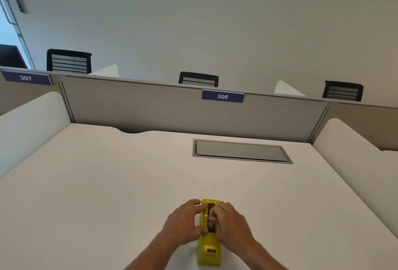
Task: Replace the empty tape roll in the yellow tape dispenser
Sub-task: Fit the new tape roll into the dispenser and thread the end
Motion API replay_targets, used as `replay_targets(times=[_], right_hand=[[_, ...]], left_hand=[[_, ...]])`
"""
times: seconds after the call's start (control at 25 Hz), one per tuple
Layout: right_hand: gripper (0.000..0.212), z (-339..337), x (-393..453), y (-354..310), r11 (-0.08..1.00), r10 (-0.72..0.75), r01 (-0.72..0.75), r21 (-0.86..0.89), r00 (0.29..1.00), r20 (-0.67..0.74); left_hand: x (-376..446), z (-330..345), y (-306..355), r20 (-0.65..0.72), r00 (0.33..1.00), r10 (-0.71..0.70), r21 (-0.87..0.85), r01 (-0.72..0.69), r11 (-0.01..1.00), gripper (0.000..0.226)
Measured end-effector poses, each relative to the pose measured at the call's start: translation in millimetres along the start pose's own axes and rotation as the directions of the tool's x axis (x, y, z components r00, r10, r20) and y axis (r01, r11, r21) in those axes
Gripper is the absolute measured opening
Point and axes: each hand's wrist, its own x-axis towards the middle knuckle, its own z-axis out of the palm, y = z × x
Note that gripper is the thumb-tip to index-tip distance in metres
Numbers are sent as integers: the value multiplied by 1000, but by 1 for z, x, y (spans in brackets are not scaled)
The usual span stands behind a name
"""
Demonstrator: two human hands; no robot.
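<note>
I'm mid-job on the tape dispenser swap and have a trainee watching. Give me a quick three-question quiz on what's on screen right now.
1. True or false: both hands are on the yellow tape dispenser.
2. Which number is on the partition sign straight ahead? A) 305 B) 306 C) 308
3. Fill in: the grey closed flap is set into the ____.

Key:
1. True: the left hand holds one side, and the right hand has fingers at the roll slot.
2. B.
3. Desk. No spare roll is visible on it.
</note>
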Motion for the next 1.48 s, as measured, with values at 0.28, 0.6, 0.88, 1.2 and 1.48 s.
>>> replay_targets(times=[0.28,0.6,0.88,1.2,1.48], right_hand=[[11,7,-15,-3,997,53,-55,53,998,46],[6,6,-28,-3,990,92,-99,96,993,79],[9,3,-40,-9,991,67,-74,110,995,69],[14,11,-58,-8,993,41,-41,109,999,-2],[12,19,-67,-9,994,7,0,110,998,-62]], left_hand=[[2,2,-1,2,998,-56,-2,56,998,74],[1,2,0,-8,996,-90,-25,89,996,74],[0,0,2,-9,995,-103,-34,102,994,73],[0,1,4,-11,995,-103,-28,102,994,74],[-2,2,4,-19,995,-96,-26,96,995,73]])
